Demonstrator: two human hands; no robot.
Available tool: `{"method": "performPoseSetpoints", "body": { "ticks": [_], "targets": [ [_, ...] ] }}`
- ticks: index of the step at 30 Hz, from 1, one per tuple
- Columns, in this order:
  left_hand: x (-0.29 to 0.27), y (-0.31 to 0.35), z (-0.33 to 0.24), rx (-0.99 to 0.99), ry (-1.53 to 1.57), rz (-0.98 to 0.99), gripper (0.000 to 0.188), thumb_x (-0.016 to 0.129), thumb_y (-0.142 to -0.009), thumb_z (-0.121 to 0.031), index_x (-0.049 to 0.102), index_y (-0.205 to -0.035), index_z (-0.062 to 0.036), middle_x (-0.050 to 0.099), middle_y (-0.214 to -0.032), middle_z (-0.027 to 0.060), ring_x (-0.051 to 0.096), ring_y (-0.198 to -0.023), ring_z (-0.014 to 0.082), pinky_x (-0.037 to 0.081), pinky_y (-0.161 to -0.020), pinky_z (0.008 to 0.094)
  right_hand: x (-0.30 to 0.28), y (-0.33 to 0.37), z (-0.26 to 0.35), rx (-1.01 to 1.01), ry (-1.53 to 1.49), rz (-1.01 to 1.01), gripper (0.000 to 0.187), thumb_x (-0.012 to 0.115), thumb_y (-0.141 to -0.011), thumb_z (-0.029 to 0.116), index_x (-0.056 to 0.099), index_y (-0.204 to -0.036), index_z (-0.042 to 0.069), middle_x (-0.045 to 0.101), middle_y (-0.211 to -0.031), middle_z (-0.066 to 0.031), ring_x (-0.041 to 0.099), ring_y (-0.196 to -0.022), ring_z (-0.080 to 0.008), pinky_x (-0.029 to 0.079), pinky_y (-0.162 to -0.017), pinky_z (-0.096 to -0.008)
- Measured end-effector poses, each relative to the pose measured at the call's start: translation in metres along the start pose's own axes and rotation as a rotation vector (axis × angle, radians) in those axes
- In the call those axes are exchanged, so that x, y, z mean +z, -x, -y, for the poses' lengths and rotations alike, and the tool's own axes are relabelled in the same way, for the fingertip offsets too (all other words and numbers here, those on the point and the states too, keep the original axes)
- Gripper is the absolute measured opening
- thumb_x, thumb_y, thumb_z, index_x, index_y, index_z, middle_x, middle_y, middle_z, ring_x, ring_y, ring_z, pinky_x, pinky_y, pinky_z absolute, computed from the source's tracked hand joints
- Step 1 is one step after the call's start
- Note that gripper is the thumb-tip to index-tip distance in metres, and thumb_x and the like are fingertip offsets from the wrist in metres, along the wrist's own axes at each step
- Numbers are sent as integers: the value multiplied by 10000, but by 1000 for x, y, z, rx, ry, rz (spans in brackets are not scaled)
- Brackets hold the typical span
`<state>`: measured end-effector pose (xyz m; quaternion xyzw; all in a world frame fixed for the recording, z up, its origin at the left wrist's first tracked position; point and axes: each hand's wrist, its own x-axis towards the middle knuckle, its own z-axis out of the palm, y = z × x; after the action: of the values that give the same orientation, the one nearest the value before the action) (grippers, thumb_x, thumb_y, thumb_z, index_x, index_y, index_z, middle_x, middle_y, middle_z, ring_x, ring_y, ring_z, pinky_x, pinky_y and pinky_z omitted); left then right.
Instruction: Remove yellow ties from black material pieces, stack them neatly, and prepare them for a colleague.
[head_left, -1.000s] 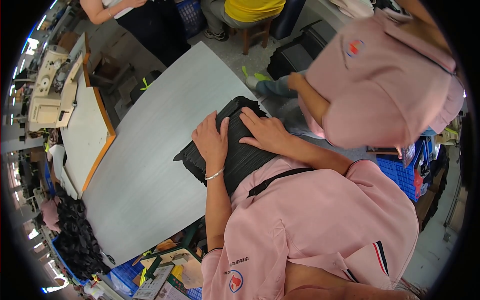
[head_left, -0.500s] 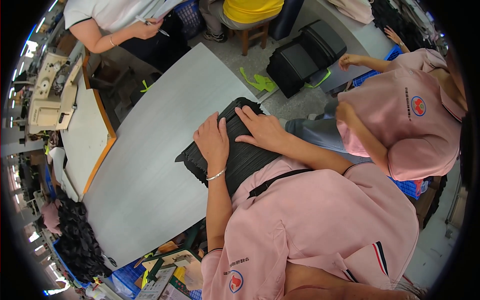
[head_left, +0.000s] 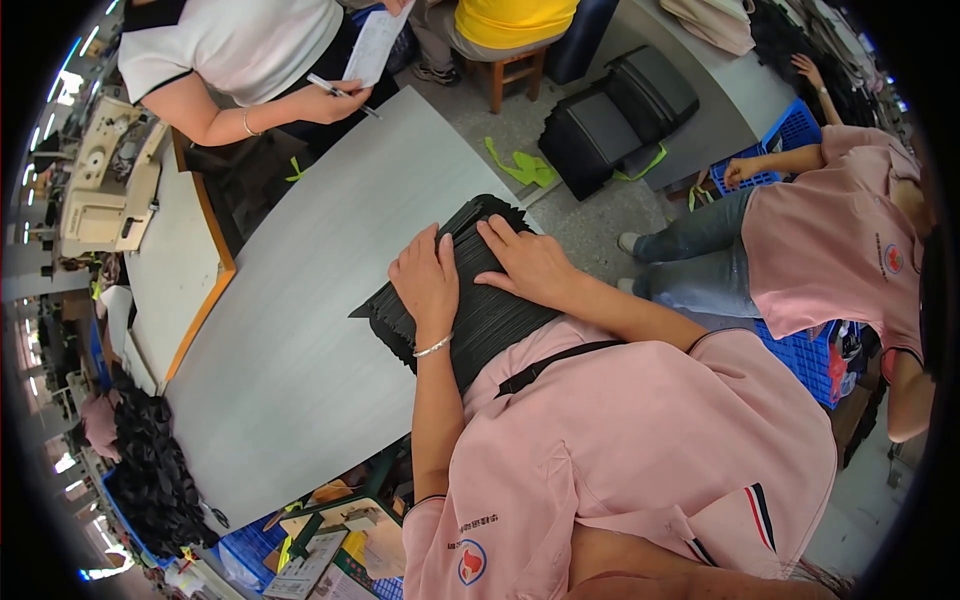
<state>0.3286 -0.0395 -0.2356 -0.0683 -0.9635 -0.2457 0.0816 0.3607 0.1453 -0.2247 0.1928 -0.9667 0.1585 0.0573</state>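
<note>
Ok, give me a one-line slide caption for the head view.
Left hand and right hand resting on a stack of thin black pieces at a pale table.

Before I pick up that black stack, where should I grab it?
Probably hold the black stack by its two uneven ends, coming from left and right together and supporting underneath. It looks like lots of thin layers that might slip apart, and its near side seems to rest against the pink shirt.
</note>
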Motion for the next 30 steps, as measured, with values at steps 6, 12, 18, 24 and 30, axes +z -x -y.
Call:
{"method": "performPoseSetpoints", "body": {
  "ticks": [6,12,18,24,30],
  "targets": [
    [1,-3,4,-7,11,-22,403,632,-970,-415,704,-1220,-107,735,-1145,96,664,-1071,275,428,-956,412,-22,-17,0,-78,30,30,501,738,-838,426,658,-1065,-13,535,-1303,-128,615,-1066,-281,510,-909,-408],
    [4,-12,10,-140,79,67,401,697,-884,-375,719,-1198,-128,746,-1086,123,700,-980,315,482,-893,420,3,-47,-16,-290,49,-290,143,721,-799,133,664,-820,4,597,-1248,-154,572,-1145,-302,457,-967,-398],
    [-13,-33,11,-243,101,333,367,693,-854,-332,724,-1179,-165,737,-1145,92,696,-1043,327,534,-853,443,16,-72,-22,-204,-25,-82,253,742,-730,126,671,-949,21,615,-1102,-133,593,-1008,-307,455,-879,-410],
    [-15,-53,6,-175,20,445,456,800,-772,-381,744,-1154,-139,753,-1081,118,712,-978,323,539,-865,429,42,-99,-62,-250,-300,116,329,807,-738,253,711,-1024,123,697,-976,-101,668,-957,-318,487,-836,-429],
    [-6,-35,25,2,103,338,719,870,-749,-253,579,-1391,-113,581,-1433,126,533,-1328,340,422,-1065,518,27,-104,-55,-214,-293,372,324,809,-714,386,751,-884,116,723,-827,-150,694,-858,-374,522,-769,-475]
  ]
}}
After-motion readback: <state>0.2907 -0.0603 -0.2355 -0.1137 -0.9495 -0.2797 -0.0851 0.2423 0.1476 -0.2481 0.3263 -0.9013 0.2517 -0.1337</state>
